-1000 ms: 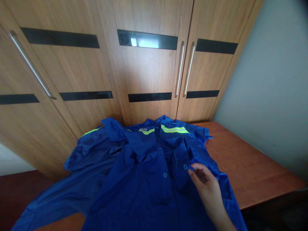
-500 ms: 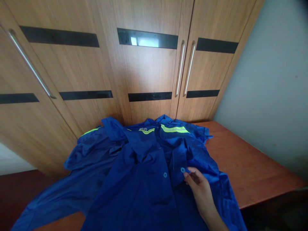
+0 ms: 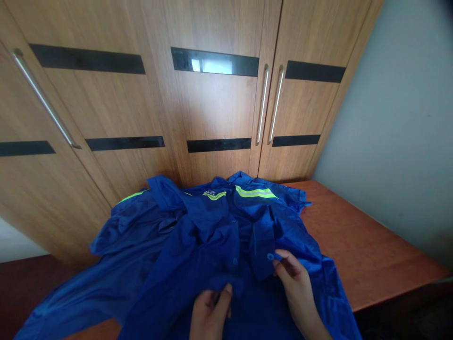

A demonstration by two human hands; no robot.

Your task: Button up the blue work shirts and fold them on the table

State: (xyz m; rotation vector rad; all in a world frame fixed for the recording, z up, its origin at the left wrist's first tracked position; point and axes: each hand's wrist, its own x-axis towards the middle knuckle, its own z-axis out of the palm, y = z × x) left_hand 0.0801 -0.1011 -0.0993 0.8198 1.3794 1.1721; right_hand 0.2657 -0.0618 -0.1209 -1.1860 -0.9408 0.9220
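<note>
Left hand (image 3: 211, 311) pinches the garment (image 3: 205, 226) by its left edge, right hand (image 3: 296, 289) near a button (image 3: 270, 256) on the right; between them, the front appears not yet fastened.

The left hand (image 3: 211, 313) is hiding the blue garment (image 3: 184, 264) beneath its fingers; the cloth edge (image 3: 238, 284) at their tips is looking blurred. Below them, the view's edge is cutting the garment off. Far beyond them, lettering (image 3: 209, 192) is showing too small to read.
</note>
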